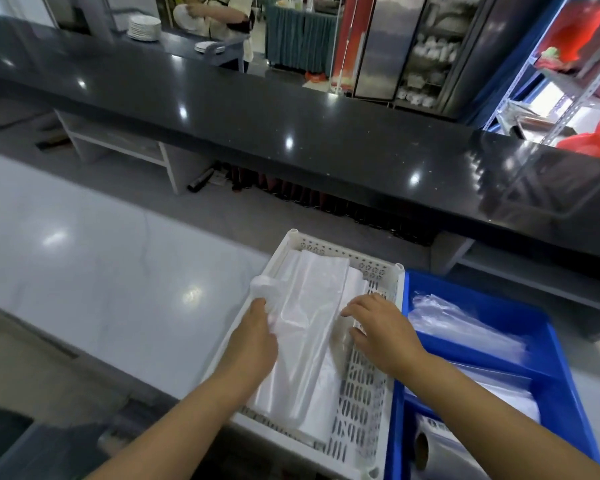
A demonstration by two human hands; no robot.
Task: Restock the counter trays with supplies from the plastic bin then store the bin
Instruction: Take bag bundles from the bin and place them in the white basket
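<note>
A white perforated plastic tray (361, 403) sits on the white counter at lower centre. A stack of translucent white plastic bags (305, 327) lies lengthwise in it. My left hand (255, 341) grips the left edge of the bags, fingers curled into the plastic. My right hand (381, 327) rests on the right side of the stack, fingers spread and pressing down. Touching the tray's right side is a blue plastic bin (520, 344) with dividers, which holds clear plastic bags (465, 323) and a roll of film (430, 448) at its near end.
The white counter (101, 289) stretches to the left. Behind it runs a raised black glossy counter (291, 116). Farther back a person handles plates beside a plate stack (144, 27). Metal shelving (561, 98) stands at the far right.
</note>
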